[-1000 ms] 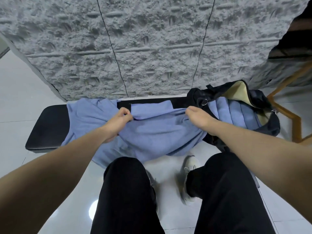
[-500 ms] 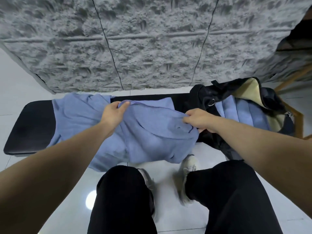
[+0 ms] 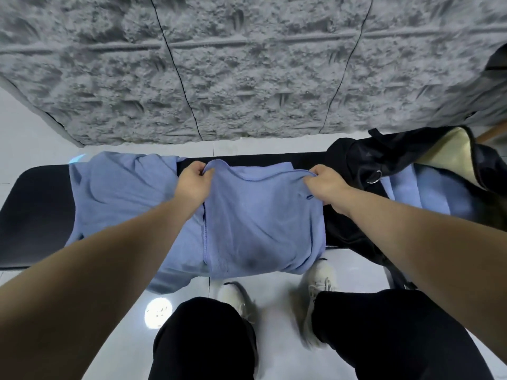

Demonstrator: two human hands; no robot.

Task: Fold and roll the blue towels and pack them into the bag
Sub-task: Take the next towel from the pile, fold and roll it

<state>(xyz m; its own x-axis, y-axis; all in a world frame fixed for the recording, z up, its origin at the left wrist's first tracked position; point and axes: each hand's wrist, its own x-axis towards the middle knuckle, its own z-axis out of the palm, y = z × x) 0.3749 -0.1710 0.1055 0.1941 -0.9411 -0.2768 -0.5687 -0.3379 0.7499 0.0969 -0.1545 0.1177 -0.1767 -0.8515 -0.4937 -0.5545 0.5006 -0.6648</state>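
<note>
A blue towel (image 3: 260, 220) lies spread over the middle of a black bench (image 3: 35, 215), its near end hanging off the front edge. My left hand (image 3: 193, 185) pinches its far left corner and my right hand (image 3: 326, 185) grips its far right corner. More blue towels (image 3: 120, 193) lie crumpled to the left, partly under the spread one. At the right end an open black bag (image 3: 365, 160) with a cream lining holds several rolled blue towels (image 3: 433, 196).
A grey textured wall panel (image 3: 247, 67) stands right behind the bench. White tiled floor (image 3: 129, 338) lies in front, with my black-trousered legs (image 3: 205, 341) and white shoes (image 3: 318, 278) close to the bench. A wooden frame (image 3: 491, 133) shows at the far right.
Both hands have carried the towel's top edge away from me to the far side of the bench and pulled it wider, so the towel now lies flatter.
</note>
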